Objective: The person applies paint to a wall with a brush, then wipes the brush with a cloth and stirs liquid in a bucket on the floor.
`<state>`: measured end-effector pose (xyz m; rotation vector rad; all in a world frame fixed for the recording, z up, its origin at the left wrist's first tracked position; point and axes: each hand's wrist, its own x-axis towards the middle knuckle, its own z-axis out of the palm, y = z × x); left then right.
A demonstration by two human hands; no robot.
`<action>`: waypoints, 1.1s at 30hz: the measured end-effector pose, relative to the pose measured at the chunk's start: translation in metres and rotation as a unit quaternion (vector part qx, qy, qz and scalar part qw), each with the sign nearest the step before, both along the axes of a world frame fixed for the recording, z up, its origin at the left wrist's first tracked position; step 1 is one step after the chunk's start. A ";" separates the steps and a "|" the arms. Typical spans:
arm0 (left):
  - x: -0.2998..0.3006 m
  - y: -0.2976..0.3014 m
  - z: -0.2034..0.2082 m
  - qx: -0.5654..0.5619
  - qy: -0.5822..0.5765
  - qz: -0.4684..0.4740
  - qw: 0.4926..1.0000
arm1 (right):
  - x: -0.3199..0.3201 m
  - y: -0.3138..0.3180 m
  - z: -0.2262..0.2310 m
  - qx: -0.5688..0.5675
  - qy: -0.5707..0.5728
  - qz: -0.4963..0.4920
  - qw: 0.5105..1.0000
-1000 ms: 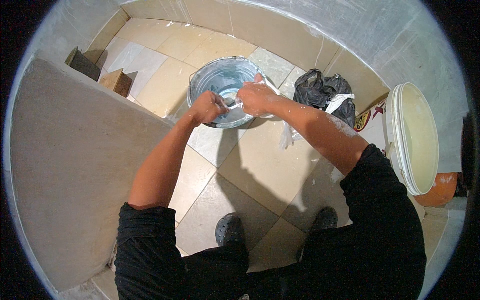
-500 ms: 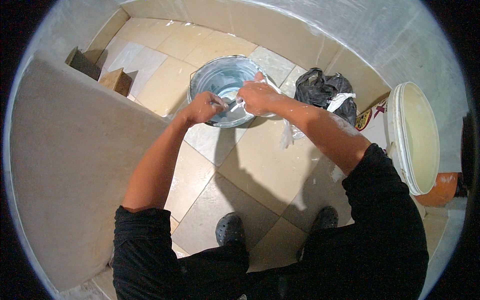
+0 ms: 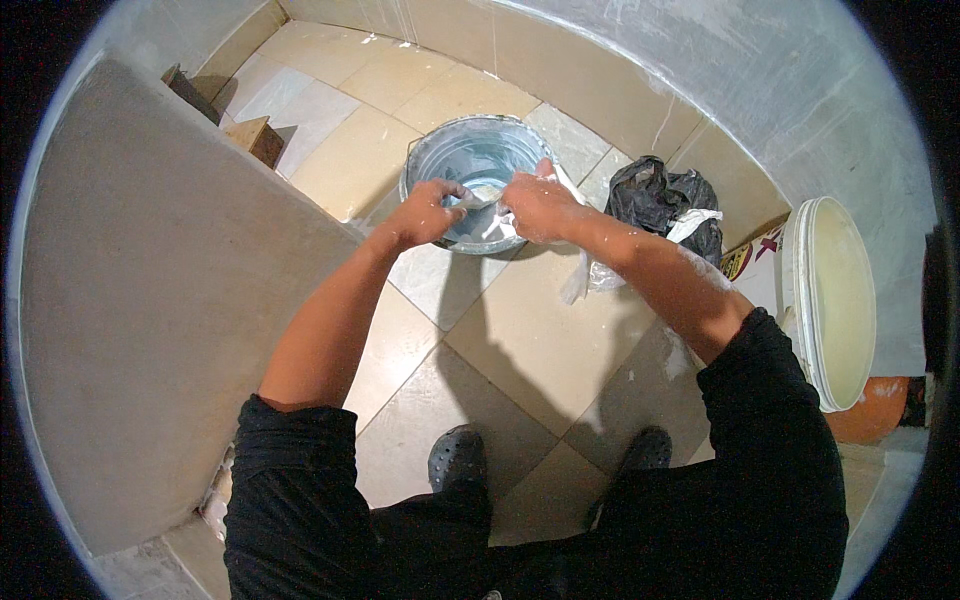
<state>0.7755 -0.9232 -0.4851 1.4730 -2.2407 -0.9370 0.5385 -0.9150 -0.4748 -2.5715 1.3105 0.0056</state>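
Over a round bucket point(image 3: 425, 165) with bluish-grey smeared walls, both my hands work close together. My left hand point(image 3: 425, 213) is at the bucket's near left rim, its thumb and fingers closed around something small and pale that I cannot make out. White-dusted, my right hand point(image 3: 540, 207) grips what looks like a white plastic bag point(image 3: 572, 188). A white end of it pokes out below the fingers over the bucket, and clear plastic hangs outside the rim. Inside the bucket, a whitish lump or patch shows between the hands.
A black plastic bag point(image 3: 650, 197) lies right of the bucket. Farther right a large white tub point(image 3: 800, 290) leans on its side, with an orange object point(image 3: 870, 412) beside it. A low wall point(image 3: 170, 290) runs along the left, with a wooden block point(image 3: 256, 140) behind it.
The view has shifted, so the bucket sits slightly farther right. My left hand has turned a little, with the thumb now showing more apart from the fingers. The right hand keeps its grip.
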 end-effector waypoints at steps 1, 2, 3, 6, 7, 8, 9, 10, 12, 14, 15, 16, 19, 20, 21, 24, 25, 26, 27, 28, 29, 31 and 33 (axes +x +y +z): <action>0.001 0.000 -0.002 -0.002 0.000 0.000 1.000 | 0.001 0.000 0.001 -0.003 -0.008 -0.007 1.000; 0.000 0.000 -0.002 -0.006 -0.001 -0.001 1.000 | 0.001 -0.001 0.001 -0.006 -0.016 -0.016 1.000; 0.000 0.000 -0.001 -0.004 -0.003 0.001 1.000 | 0.001 -0.002 0.002 -0.009 -0.025 -0.024 0.999; -0.003 0.000 0.002 -0.015 -0.010 -0.005 1.000 | 0.001 -0.003 0.002 0.031 0.017 0.002 0.999; -0.003 0.000 0.003 -0.031 -0.015 -0.015 0.999 | 0.001 -0.003 0.002 0.026 0.003 -0.011 1.000; -0.003 0.001 0.003 -0.046 -0.020 -0.024 0.998 | 0.001 -0.002 0.001 0.021 -0.010 -0.022 0.999; -0.002 0.001 0.003 -0.038 -0.017 -0.022 0.999 | 0.002 -0.002 0.000 0.017 -0.023 -0.033 0.999; -0.002 0.001 0.003 -0.030 -0.014 -0.020 0.999 | 0.003 -0.003 0.000 0.029 -0.011 -0.026 0.999; 0.003 0.000 -0.001 -0.018 -0.001 -0.011 1.000 | 0.007 -0.008 0.001 0.052 0.012 -0.010 0.999; 0.007 0.000 -0.005 -0.009 0.017 -0.002 1.000 | 0.005 -0.010 -0.011 0.016 -0.061 -0.014 0.998; 0.002 0.001 0.000 -0.001 0.024 0.004 1.000 | 0.000 -0.012 -0.019 0.000 -0.097 -0.021 0.995; -0.002 0.002 0.005 0.007 0.030 0.011 0.999 | -0.004 -0.014 -0.027 0.005 -0.113 -0.039 0.993; -0.001 0.006 0.008 -0.003 0.048 0.033 0.998 | -0.006 -0.018 -0.033 0.016 -0.139 -0.059 0.988; -0.003 0.007 0.009 -0.011 0.054 0.037 0.998 | -0.007 -0.019 -0.032 0.016 -0.136 -0.059 0.989; -0.005 0.009 0.011 0.007 0.063 0.055 0.996 | -0.009 -0.019 -0.031 0.016 -0.132 -0.059 0.989; -0.006 0.010 0.011 0.026 0.089 0.083 0.992 | -0.018 -0.012 -0.023 -0.020 -0.146 -0.062 0.987; -0.003 0.009 0.007 0.009 0.094 0.077 0.993 | -0.021 -0.014 -0.023 -0.028 -0.141 -0.063 0.988; -0.002 0.007 0.003 -0.009 0.100 0.068 0.993 | -0.024 -0.016 -0.024 -0.037 -0.137 -0.067 0.988; -0.001 0.006 -0.001 -0.025 0.099 0.076 0.992 | -0.029 -0.018 -0.025 -0.045 -0.133 -0.070 0.988; 0.000 0.004 -0.005 -0.040 0.098 0.083 0.991 | -0.037 -0.018 -0.025 -0.057 -0.134 -0.086 0.986; 0.005 0.004 -0.012 -0.054 0.097 0.095 0.989 | -0.039 -0.014 -0.021 -0.067 -0.133 -0.097 0.984; 0.020 0.008 -0.033 -0.202 0.034 0.126 0.971 | -0.041 -0.012 -0.012 -0.070 -0.123 -0.111 0.984; 0.013 0.013 -0.028 -0.246 -0.027 0.146 0.958 | -0.060 -0.020 -0.010 -0.054 -0.097 -0.137 0.984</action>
